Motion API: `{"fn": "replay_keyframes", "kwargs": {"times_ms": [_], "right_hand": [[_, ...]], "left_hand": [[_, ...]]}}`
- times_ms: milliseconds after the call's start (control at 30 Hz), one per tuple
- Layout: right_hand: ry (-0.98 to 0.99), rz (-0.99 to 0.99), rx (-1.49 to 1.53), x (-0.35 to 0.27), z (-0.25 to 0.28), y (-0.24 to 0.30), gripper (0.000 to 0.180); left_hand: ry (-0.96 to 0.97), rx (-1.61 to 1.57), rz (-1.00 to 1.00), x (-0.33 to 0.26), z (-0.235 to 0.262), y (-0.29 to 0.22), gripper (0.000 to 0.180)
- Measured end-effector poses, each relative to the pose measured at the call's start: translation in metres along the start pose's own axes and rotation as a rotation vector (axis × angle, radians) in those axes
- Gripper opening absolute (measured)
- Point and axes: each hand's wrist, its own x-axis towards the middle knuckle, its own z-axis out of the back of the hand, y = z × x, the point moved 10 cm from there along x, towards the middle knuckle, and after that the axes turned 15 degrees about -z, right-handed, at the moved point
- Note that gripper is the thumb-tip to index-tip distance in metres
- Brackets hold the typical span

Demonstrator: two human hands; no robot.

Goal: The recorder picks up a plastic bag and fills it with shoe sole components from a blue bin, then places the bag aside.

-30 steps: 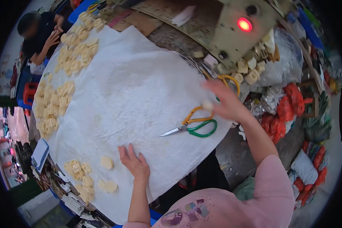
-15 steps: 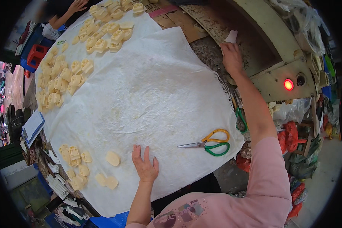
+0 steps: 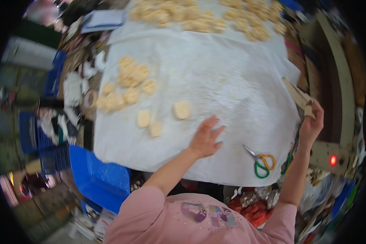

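My left hand [image 3: 206,139] is over the white cloth [image 3: 215,73] with its fingers spread and nothing in it. At the cloth's right edge my right hand [image 3: 312,122] grips a tan, flat strip [image 3: 298,97] that looks like cardboard; blur hides its exact kind. Scissors [image 3: 261,160] with one yellow and one green handle lie between my hands, nearer the front edge. Left of my left hand is a flat pale-yellow piece [image 3: 182,110], with two more flat pieces [image 3: 144,118] beside it. Several moulded pale-yellow pieces [image 3: 128,75] are clustered farther left.
Heaps of pale-yellow moulded pieces [image 3: 248,24] cover the far side. A beige machine housing [image 3: 329,156] with a red lit lamp stands at the right. A blue plastic bin [image 3: 99,175] sits below the front left corner. A clipboard with papers [image 3: 104,20] lies far left.
The view has swung left. My right hand has come back from the machine's recess to the cloth's right edge, and a longer tan strip shows in it. My left hand stays over the cloth.
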Motion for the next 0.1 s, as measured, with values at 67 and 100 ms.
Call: {"fn": "replay_keyframes", "kwargs": {"times_ms": [67, 100], "right_hand": [[0.231, 0.128, 0.053, -0.032, -0.069, 0.044, 0.025], [0.347, 0.178, 0.142, -0.051, -0.106, 0.065, 0.024]], "left_hand": [[-0.118, -0.209, -0.005, -0.01, 0.011, 0.005, 0.055], [-0.157, -0.187, 0.022, -0.023, 0.028, 0.017, 0.055]]}}
